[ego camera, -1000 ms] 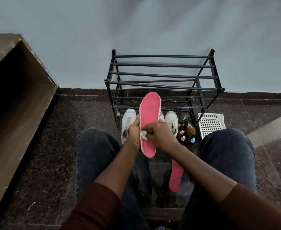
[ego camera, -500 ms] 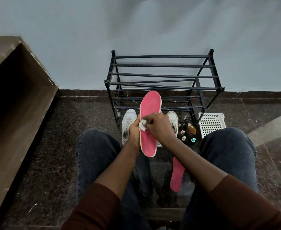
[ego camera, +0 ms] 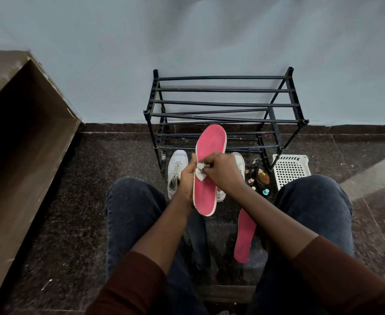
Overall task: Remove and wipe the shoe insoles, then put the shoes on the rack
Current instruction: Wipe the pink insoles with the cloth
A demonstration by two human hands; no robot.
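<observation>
The pink insole (ego camera: 209,169) stood nearly upright between the knees, just in front of the black rack (ego camera: 223,110), its toe end up and heel end down. The left hand (ego camera: 187,178) gripped its left edge with fingers curled behind it, while the right hand (ego camera: 223,170) pinched a small wad of white cloth (ego camera: 200,172) and pressed it against the pink face about midway along. A second pink insole (ego camera: 244,237) lay flat on the dark stone floor (ego camera: 73,201) nearer and to the right. Two white sneakers (ego camera: 175,171) sat on the floor at the foot of the rack, partly hidden behind the hands. A white perforated basket (ego camera: 291,169) and a cluster of small objects (ego camera: 258,178) sat to the right; a brown cabinet (ego camera: 16,133) stood at the left. The wad looked small for the surface, so the toe end could be missed, and hard rubbing might bend the thin insole or push it out of the one-sided hold. No brand, label or writing could be read anywhere.
</observation>
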